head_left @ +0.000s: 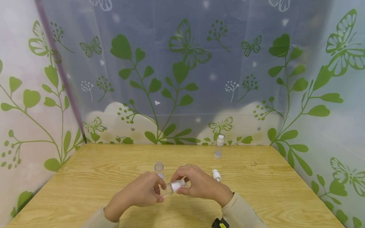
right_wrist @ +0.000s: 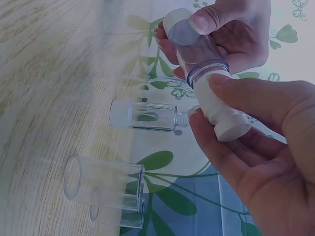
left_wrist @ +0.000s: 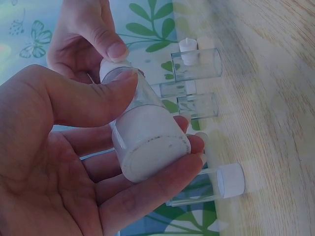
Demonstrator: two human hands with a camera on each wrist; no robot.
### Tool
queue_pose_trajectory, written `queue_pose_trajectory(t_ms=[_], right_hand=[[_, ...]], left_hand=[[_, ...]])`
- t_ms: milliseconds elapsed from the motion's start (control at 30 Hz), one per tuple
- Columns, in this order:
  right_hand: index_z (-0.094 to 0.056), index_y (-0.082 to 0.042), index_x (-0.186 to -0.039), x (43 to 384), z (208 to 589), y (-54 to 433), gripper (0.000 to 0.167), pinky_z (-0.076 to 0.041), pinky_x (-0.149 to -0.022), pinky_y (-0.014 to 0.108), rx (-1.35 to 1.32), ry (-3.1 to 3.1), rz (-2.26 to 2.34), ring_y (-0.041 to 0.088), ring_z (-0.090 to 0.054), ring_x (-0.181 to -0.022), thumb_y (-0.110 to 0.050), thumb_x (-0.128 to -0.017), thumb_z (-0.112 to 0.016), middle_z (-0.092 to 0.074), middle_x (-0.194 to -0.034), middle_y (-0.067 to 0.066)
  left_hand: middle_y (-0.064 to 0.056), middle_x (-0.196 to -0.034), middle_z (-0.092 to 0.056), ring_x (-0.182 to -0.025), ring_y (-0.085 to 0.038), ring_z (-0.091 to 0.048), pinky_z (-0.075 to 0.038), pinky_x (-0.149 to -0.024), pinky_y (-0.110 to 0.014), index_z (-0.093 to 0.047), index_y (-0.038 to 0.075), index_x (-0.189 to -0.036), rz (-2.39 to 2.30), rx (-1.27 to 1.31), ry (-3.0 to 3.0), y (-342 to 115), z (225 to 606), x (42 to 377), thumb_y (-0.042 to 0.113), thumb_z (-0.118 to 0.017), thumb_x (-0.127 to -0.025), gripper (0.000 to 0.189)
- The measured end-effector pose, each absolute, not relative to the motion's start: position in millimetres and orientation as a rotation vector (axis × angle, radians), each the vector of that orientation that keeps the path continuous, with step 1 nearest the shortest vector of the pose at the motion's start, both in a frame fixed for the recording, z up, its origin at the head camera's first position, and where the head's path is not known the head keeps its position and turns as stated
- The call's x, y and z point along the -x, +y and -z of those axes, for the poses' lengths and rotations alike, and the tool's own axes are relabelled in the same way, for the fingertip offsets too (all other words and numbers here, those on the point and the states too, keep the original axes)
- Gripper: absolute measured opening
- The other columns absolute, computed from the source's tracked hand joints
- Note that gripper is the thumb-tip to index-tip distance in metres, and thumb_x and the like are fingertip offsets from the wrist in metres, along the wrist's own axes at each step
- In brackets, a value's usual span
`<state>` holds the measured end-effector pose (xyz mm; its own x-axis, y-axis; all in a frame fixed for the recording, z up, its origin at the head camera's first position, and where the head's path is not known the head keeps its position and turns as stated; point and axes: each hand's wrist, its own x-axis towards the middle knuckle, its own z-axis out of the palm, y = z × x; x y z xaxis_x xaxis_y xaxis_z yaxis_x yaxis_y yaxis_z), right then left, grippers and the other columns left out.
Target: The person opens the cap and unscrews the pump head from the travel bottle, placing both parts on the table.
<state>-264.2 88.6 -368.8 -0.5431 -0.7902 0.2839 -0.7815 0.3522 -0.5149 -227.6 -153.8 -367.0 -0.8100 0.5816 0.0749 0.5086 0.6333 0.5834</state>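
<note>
Between the two hands is a small clear bottle with a white base, held tilted. My left hand grips its body, the thumb on top and the fingers beneath. At its other end my right hand pinches the white pump top, which sits at the bottle's neck; whether it is fully seated I cannot tell. Just behind the left hand a second clear bottle stands upright with an open neck and a white base.
A bottle with a white top stands at the table's back right. Nearer, a loose white pump top sits beside the right hand. Clear caps stand beyond the right hand, mostly hidden in the head view. A patterned curtain borders the wooden table.
</note>
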Motion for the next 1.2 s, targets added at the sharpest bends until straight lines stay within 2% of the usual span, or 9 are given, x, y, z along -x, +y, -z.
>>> queue_pose_trajectory(t_ms=[167,333,533,667,767,1000,1200], right_hand=[[-0.072,-0.014,-0.112,264.6,368.5,88.3,0.023,-0.057,-0.085,0.02,1.438,2.536,0.987,0.004,-0.061,-0.098,-0.011,-0.09,-0.079,-0.073,-0.11,-0.001],[-0.07,-0.009,-0.119,265.9,368.6,89.2,0.02,-0.059,-0.08,0.019,1.376,2.481,1.032,0.006,-0.065,-0.099,-0.016,-0.1,-0.068,-0.073,-0.116,0.005],[-0.071,-0.008,-0.118,267.2,370.5,89.6,0.02,-0.058,-0.073,0.018,1.39,2.481,1.047,0.001,-0.066,-0.087,-0.019,-0.106,-0.06,-0.075,-0.11,0.007],[-0.073,-0.009,-0.115,267.4,371.3,88.9,0.019,-0.058,-0.069,0.017,1.392,2.462,1.065,0.0,-0.066,-0.076,-0.019,-0.105,-0.06,-0.076,-0.104,0.006],[-0.073,-0.008,-0.115,266.8,370.9,88.7,0.018,-0.059,-0.069,0.017,1.382,2.447,1.079,0.001,-0.067,-0.075,-0.018,-0.105,-0.061,-0.075,-0.103,0.007],[-0.073,-0.011,-0.114,265.9,369.6,89.0,0.016,-0.058,-0.077,0.017,1.359,2.47,1.065,-0.003,-0.062,-0.086,-0.017,-0.102,-0.065,-0.074,-0.104,0.003],[-0.074,-0.011,-0.111,265.9,369.9,88.9,0.013,-0.058,-0.08,0.016,1.39,2.489,1.059,0.0,-0.063,-0.092,-0.012,-0.098,-0.07,-0.075,-0.106,0.003]], left_hand=[[-0.005,-0.079,-0.077,-0.067,-0.005,-0.067,-0.054,-0.059,-0.02,-0.075,-0.005,-0.104,-0.921,-0.912,2.724,-154.5,367.1,228.3,0.004,-0.083,-0.08,0.026],[-0.005,-0.08,-0.077,-0.069,-0.007,-0.068,-0.055,-0.061,-0.021,-0.076,-0.004,-0.104,-0.914,-0.903,2.722,-154.9,367.2,228.8,0.005,-0.083,-0.08,0.027],[-0.005,-0.08,-0.077,-0.069,-0.007,-0.068,-0.055,-0.061,-0.021,-0.075,-0.004,-0.104,-0.917,-0.902,2.723,-155.2,367.6,228.8,0.004,-0.083,-0.08,0.026],[-0.005,-0.08,-0.076,-0.069,-0.006,-0.067,-0.055,-0.061,-0.021,-0.075,-0.004,-0.104,-0.922,-0.901,2.721,-155.2,367.4,228.7,0.003,-0.083,-0.08,0.026],[-0.005,-0.08,-0.076,-0.069,-0.006,-0.067,-0.055,-0.06,-0.021,-0.075,-0.004,-0.104,-0.926,-0.899,2.716,-155.2,367.1,228.5,0.003,-0.082,-0.08,0.026],[-0.004,-0.079,-0.076,-0.068,-0.005,-0.067,-0.054,-0.06,-0.021,-0.075,-0.004,-0.104,-0.933,-0.904,2.708,-155.2,366.7,228.3,0.003,-0.082,-0.081,0.026],[-0.004,-0.079,-0.076,-0.067,-0.004,-0.066,-0.054,-0.059,-0.021,-0.076,-0.004,-0.103,-0.933,-0.909,2.711,-155.2,367.7,228.6,0.003,-0.082,-0.081,0.024]])
